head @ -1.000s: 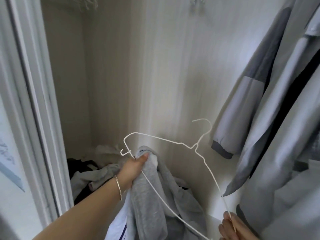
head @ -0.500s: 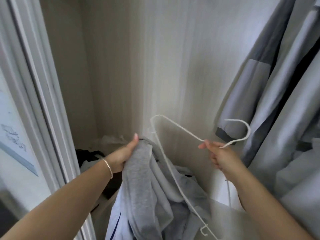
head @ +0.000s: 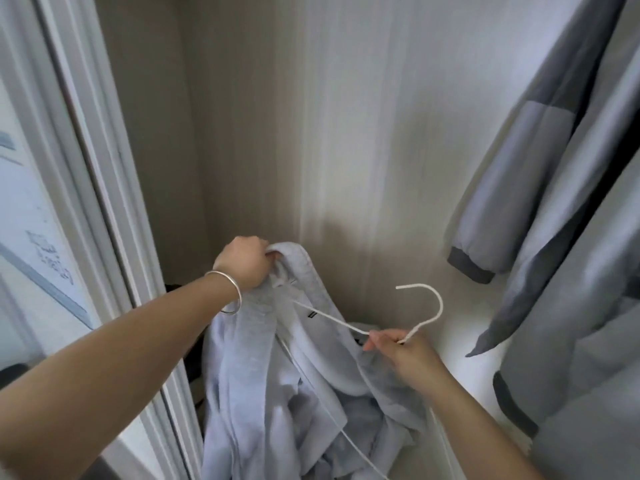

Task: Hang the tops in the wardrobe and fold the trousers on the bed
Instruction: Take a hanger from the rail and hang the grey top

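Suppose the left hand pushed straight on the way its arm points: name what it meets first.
Probably the wardrobe's back wall. The left hand, gripping the grey top, points up towards it; depth is unclear.

Home bedroom closet, seen from the doorway. A pale, white door frame runs down the left of the frame, and plain light walls meet in a corner at centre. Grey jackets hang along the right edge, a grey sweatshirt and a white wire hanger sit at lower centre, and dark clothes are heaped low by the door frame.
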The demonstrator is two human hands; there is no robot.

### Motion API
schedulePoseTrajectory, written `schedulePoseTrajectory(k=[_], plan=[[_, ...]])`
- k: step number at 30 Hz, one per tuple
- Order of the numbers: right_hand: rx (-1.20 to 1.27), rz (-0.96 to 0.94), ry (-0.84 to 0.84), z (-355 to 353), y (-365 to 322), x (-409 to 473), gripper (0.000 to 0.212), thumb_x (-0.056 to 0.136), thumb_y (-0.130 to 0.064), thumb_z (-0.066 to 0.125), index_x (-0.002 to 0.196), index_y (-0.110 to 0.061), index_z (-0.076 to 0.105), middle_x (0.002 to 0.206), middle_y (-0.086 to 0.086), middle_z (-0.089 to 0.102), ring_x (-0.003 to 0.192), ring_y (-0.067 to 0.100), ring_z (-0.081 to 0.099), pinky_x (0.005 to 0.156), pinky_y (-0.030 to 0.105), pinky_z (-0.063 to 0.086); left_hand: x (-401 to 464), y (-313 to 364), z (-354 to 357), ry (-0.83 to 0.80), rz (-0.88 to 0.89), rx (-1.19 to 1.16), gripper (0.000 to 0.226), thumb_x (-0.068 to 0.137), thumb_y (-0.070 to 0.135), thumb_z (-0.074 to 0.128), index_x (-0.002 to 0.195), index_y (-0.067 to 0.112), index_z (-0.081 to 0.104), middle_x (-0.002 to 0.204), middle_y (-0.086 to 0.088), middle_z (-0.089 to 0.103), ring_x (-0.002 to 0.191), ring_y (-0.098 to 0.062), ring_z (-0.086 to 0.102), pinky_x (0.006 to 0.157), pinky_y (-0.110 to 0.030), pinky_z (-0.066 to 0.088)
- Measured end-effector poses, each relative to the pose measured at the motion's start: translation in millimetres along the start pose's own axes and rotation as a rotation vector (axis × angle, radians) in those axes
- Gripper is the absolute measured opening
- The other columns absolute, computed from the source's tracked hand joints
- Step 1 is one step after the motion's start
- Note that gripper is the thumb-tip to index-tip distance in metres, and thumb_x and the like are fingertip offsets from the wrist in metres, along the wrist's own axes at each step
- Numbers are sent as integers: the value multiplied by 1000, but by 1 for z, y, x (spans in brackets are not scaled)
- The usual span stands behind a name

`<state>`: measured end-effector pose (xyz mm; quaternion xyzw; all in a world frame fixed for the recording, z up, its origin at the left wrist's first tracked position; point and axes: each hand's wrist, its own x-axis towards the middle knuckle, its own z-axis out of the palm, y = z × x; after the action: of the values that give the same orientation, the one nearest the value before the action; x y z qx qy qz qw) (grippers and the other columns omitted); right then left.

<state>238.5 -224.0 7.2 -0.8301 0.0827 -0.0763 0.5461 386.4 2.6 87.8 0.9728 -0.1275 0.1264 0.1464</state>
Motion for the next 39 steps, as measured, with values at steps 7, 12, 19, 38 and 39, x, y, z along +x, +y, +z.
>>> schedulePoseTrajectory(k=[7, 12, 19, 38, 39], plan=[[118, 40, 97, 27, 0, 21, 35, 92, -16, 56, 59, -22, 64, 36, -13, 49, 38, -1, 44, 44, 12, 35, -30, 15, -18, -78, -19, -596, 30, 95, 29, 50, 70, 17, 63, 77, -1, 65, 81, -17, 59, 67, -24, 40], [56, -7, 264, 38, 6, 34, 40, 86, -22, 59, 46, -28, 62, 41, -11, 54, 52, 12, 50, 60, 32, 42, -58, 19, -49, -249, -77, -1026, 32, 95, 24, 50, 76, 8, 70, 65, 0, 70, 61, -9, 64, 57, -15, 48], [224, -22, 291, 34, 1, 28, 29, 92, -14, 55, 66, -19, 68, 57, -14, 61, 62, 3, 53, 59, 15, 39, -78, 3, -27, -649, -226, -969, 32, 98, 32, 42, 107, 11, 65, 119, -10, 65, 110, -22, 61, 86, -23, 49], [436, -60, -280, -15, -1, -12, 38, 77, -54, 54, 79, -22, 74, 50, -3, 38, 44, 7, 34, 44, 17, 29, -32, 56, 51, 167, 987, 150, 70, 94, 61, 8, 75, 24, 64, 63, 10, 61, 46, -10, 58, 37, -18, 34], [549, -27, -391, -23, 5, -9, 56, 71, -65, 54, 88, -17, 75, 52, -1, 43, 46, 7, 39, 45, 17, 33, -33, 53, 51, 158, 967, 88, 70, 93, 64, 11, 74, 22, 64, 62, 10, 61, 47, -10, 58, 40, -19, 34]])
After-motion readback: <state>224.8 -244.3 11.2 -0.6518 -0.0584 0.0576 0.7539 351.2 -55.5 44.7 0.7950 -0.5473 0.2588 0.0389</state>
